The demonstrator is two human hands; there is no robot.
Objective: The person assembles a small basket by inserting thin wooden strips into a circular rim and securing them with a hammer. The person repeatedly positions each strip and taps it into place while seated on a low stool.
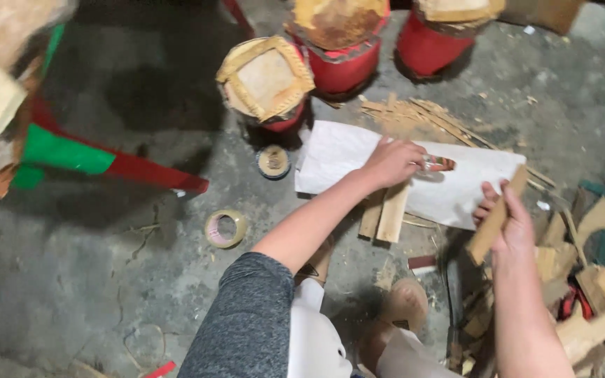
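On the white sheet [358, 150], left hand [391, 162] grips a marker [440, 164] lying crosswise; just right of the sheet, right hand [509, 227] clasps a wood strip [496, 215], slanted up-right.

Three red drums [344, 63] stood at the top, wood-capped. A tape roll [225, 228] lay on the concrete floor [71, 280]. A smaller roll [273, 161] sat near the drums.
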